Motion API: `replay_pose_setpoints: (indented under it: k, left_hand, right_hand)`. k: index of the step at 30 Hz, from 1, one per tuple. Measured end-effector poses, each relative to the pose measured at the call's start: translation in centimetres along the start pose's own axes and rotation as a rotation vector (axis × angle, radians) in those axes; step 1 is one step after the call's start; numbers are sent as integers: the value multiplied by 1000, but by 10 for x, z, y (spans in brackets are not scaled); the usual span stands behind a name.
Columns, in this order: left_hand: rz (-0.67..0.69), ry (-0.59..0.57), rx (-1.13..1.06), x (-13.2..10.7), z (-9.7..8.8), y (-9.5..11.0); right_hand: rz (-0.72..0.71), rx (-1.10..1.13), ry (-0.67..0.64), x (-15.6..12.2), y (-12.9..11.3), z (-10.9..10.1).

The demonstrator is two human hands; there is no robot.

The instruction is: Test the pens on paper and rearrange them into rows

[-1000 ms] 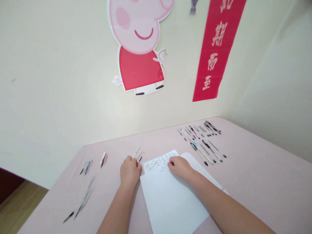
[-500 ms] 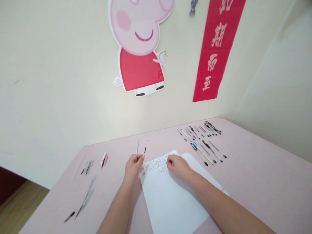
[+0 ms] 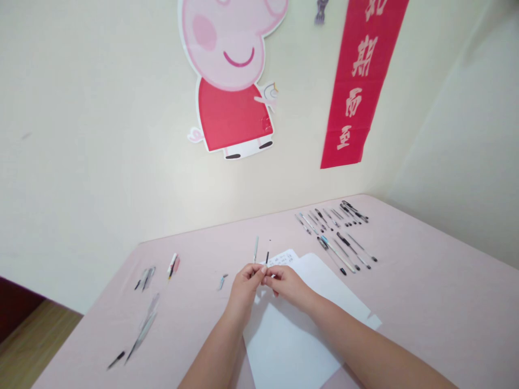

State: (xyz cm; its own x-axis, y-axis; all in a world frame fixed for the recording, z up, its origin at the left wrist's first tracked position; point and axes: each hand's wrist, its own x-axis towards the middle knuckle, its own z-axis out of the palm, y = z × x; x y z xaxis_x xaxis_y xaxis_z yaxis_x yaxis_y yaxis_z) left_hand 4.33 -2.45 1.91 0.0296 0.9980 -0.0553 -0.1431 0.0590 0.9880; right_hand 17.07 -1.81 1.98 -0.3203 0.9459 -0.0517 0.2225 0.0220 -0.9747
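Several loose pen pieces lie on the pink table (image 3: 190,308): a black one (image 3: 115,360) furthest left, then a slim pale pen (image 3: 140,337) and a small cluster of parts (image 3: 145,277). Next I see a white-and-red pen (image 3: 173,265), then a small blue piece (image 3: 223,281). The left hand (image 3: 245,286) pinches a pale barrel (image 3: 255,249) that stands up past its fingers. Just beside it, where both hands' fingertips meet, rises a thin dark stick (image 3: 267,254), perhaps a refill. I judge both light, stiff and slick; I'd hold the barrel low and the stick mid-shaft, gently, since it looks bendable. The right hand (image 3: 290,283) is curled in; I cannot tell whether it grips. White sheets (image 3: 287,335) lie beneath; rows of pens (image 3: 337,252) lie rightward.
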Motion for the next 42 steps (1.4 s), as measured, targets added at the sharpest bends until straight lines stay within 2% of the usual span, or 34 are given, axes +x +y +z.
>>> replay_pose_setpoints:
  k: [3, 6, 10, 13, 19, 26, 35, 38, 42]
  left_hand:
    - [-10, 16, 12, 0, -1, 2]
    - [-15, 100, 11, 3, -4, 2]
    - [17, 202, -207, 14, -16, -3]
    - [21, 266, -374, 22, -27, -5]
    - [23, 370, -496, 28, -34, 2]
    - [20, 370, -497, 30, -34, 0]
    - [33, 335, -437, 28, -36, -2]
    - [67, 292, -374, 26, -34, -5]
    - [82, 207, -326, 17, -21, -4]
  right_hand:
    - [20, -44, -66, 1, 3, 1]
    - [46, -85, -173, -2, 3, 3]
    - [77, -122, -267, -6, -1, 6]
    - [66, -192, -289, -8, -1, 7]
    - [16, -338, -292, -8, 5, 6]
    - [-41, -389, -296, -7, 7, 7]
    - [-25, -372, -292, -8, 5, 6]
    - [-53, -388, -234, -6, 7, 6]
    - [-70, -365, -114, -1, 12, 7]
